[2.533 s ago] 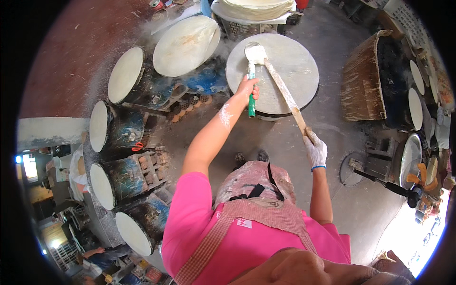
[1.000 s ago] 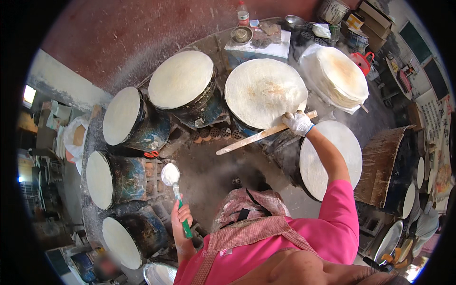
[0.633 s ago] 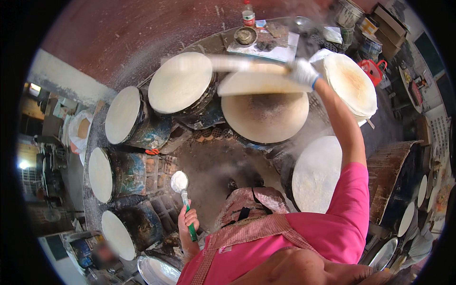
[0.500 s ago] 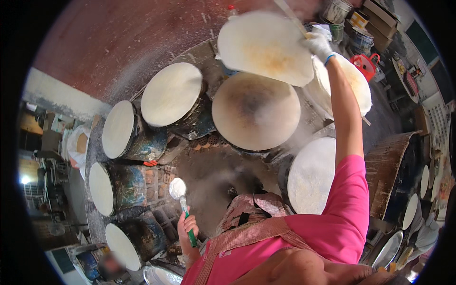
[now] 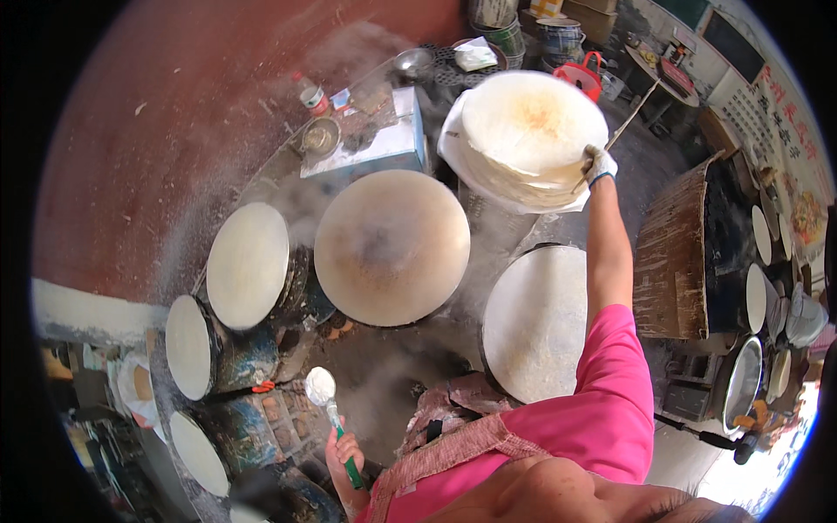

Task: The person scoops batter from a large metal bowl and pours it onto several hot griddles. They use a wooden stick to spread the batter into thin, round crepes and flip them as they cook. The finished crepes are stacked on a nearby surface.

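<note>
My left hand [image 5: 343, 451] grips the green-handled ladle [image 5: 320, 385], its cup full of white paste, low left of centre. My gloved right hand [image 5: 600, 164] is closed on a long wooden stick [image 5: 636, 112], at the right side of a stack of thin round sheets [image 5: 532, 131] on white cloth. Left of the stack, a round griddle [image 5: 392, 253] shows a bare, browned surface with a dark centre and haze over it. Beside my right arm, another griddle [image 5: 532, 331] carries a white layer.
More white-topped drum griddles [image 5: 247, 266] curve down the left. Behind are a white block [image 5: 384, 157] with bottle and bowl, a red basket [image 5: 584, 80] and buckets [image 5: 562, 39]. A rough board-sided container [image 5: 671, 253] and a metal basin [image 5: 741, 383] stand at right.
A sheet was lifted from the middle griddle on the stick and is now over the stack. My right hand moved rightward, and the view turned. My left hand still holds the ladle.
</note>
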The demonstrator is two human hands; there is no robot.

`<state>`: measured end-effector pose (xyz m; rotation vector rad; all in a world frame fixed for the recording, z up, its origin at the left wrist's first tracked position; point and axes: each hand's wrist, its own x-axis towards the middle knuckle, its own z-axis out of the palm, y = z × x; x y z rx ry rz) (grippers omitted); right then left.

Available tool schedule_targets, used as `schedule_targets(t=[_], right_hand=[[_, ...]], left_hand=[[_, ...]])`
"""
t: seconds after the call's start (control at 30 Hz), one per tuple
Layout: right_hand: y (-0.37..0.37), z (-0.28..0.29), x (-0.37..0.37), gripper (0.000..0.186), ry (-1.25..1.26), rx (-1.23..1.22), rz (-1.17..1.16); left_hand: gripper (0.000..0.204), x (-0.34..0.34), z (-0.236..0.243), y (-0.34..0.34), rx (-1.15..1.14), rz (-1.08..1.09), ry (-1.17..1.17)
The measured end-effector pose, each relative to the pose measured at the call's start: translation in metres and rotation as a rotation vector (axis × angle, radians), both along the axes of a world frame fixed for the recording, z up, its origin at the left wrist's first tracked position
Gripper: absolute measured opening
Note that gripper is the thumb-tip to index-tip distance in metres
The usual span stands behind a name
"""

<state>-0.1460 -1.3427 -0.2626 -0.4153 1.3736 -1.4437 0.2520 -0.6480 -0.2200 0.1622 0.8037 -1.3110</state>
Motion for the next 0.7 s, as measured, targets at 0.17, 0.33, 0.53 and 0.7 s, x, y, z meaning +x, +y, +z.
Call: schedule_targets(t=[0.17,0.33,0.53,0.7], right_hand=[[-0.008,-0.022,0.005,0.017,0.089,0.179,-0.106],[-0.039,-0.057,-0.025,0.029,0.647,0.378,-0.129],[0.045,0.01,0.024,0.042,1.177,-0.529,0.103],[0.106,-0.016,0.172,0.038,0.978,-0.981,0.585]], left_hand=[[0.039,0.006,0.009,-0.013,-0.039,-0.069,-0.059],[0.039,0.008,0.008,-0.021,-0.024,-0.052,-0.074],[0.029,-0.026,0.01,0.003,-0.011,0.077,-0.298],[0.012,-0.029,0.005,0.055,0.048,0.263,-0.281]])
